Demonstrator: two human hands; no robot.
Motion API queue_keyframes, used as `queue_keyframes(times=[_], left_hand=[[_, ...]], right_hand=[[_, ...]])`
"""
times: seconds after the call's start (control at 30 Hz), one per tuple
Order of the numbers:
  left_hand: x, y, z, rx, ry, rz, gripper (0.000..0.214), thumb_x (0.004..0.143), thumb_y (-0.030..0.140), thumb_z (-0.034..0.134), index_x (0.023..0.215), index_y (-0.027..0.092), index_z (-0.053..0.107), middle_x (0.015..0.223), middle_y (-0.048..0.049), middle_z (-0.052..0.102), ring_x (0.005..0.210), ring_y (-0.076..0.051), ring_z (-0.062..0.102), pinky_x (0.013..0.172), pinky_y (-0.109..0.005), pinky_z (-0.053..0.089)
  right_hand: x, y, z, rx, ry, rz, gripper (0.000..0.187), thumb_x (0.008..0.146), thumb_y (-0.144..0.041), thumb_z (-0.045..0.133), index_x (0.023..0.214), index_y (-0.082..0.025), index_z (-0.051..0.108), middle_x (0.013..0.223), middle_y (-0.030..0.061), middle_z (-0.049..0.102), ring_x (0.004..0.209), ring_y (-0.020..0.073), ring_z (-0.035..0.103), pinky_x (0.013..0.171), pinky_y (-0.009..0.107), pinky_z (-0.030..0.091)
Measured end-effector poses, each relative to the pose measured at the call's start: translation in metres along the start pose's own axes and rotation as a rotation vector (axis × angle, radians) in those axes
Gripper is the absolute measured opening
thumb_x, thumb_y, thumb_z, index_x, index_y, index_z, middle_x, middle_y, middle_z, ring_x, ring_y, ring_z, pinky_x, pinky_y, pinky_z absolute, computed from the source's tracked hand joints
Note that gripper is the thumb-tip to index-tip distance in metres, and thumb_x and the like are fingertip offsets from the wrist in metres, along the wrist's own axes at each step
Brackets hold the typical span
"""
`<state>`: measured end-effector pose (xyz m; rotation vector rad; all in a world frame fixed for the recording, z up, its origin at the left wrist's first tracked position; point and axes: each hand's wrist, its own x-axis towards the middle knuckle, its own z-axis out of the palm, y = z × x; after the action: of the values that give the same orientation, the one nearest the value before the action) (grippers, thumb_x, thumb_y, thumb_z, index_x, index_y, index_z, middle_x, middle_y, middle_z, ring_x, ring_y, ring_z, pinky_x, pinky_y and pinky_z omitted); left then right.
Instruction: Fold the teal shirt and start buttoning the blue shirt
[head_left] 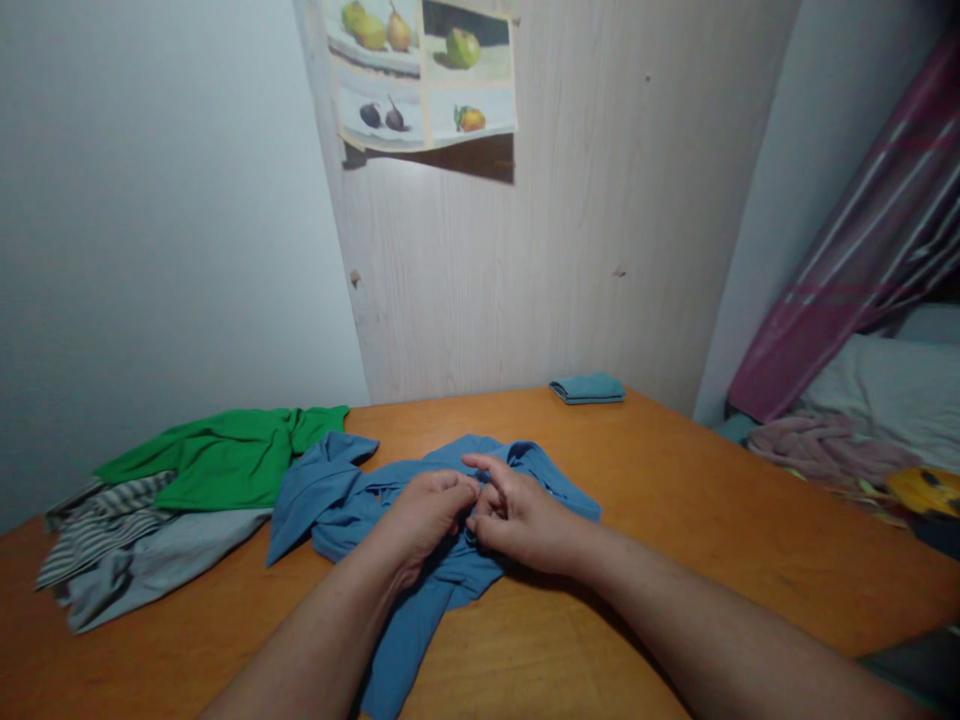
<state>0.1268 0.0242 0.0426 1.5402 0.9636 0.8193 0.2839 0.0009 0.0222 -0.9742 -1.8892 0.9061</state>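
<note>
A crumpled blue shirt [352,500] lies on the orange wooden table [675,500] in front of me. My left hand [426,512] and my right hand [517,515] rest on its middle, side by side and touching. Both have their fingers curled in, pinching the blue cloth between them. The right index finger sticks out toward the left. Part of the shirt hangs toward the table's near edge under my left forearm.
A green shirt [225,455], a striped garment [97,520] and a grey one [157,565] are piled at the table's left. A folded blue cloth [589,388] sits at the back by the wooden panel. A bed with bedding [862,420] stands to the right.
</note>
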Motion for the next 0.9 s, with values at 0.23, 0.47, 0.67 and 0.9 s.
queue_keyframes(times=[0.23,0.47,0.67,0.9], left_hand=[[0.002,-0.005,-0.002,0.009,0.107,-0.063,0.009,0.069,0.025,0.061,0.074,0.018,0.056,0.05,0.0069,0.049,0.042,-0.006,0.036,0.044,-0.018,0.023],[0.0,-0.001,0.001,-0.075,0.117,-0.052,0.014,0.07,0.023,0.063,0.081,0.018,0.055,0.059,0.0059,0.053,0.049,-0.008,0.051,0.046,-0.018,0.036],[0.0,-0.002,0.0,-0.062,0.077,-0.033,0.018,0.074,0.03,0.064,0.082,0.017,0.056,0.06,0.0058,0.053,0.049,-0.008,0.051,0.047,-0.018,0.036],[0.0,-0.003,-0.001,-0.008,0.049,-0.002,0.018,0.076,0.031,0.064,0.08,0.017,0.054,0.06,0.0059,0.052,0.05,-0.008,0.05,0.05,-0.02,0.034]], right_hand=[[0.01,0.005,-0.014,0.226,0.257,0.2,0.022,0.078,-0.022,0.054,0.099,-0.022,0.049,0.061,-0.0075,0.058,0.043,0.0109,0.054,0.041,0.02,0.035],[0.013,0.012,-0.026,0.113,0.296,0.17,0.003,0.075,-0.021,0.056,0.076,-0.02,0.054,0.058,-0.0064,0.052,0.046,0.0085,0.048,0.044,0.02,0.037],[0.01,0.011,-0.02,0.087,0.181,0.187,0.007,0.077,-0.026,0.059,0.076,-0.019,0.057,0.057,-0.006,0.052,0.047,0.0084,0.049,0.043,0.018,0.036],[0.008,0.007,-0.022,0.143,0.137,0.247,0.007,0.077,-0.024,0.059,0.075,-0.019,0.054,0.058,-0.0063,0.053,0.044,0.0066,0.048,0.041,0.017,0.035]])
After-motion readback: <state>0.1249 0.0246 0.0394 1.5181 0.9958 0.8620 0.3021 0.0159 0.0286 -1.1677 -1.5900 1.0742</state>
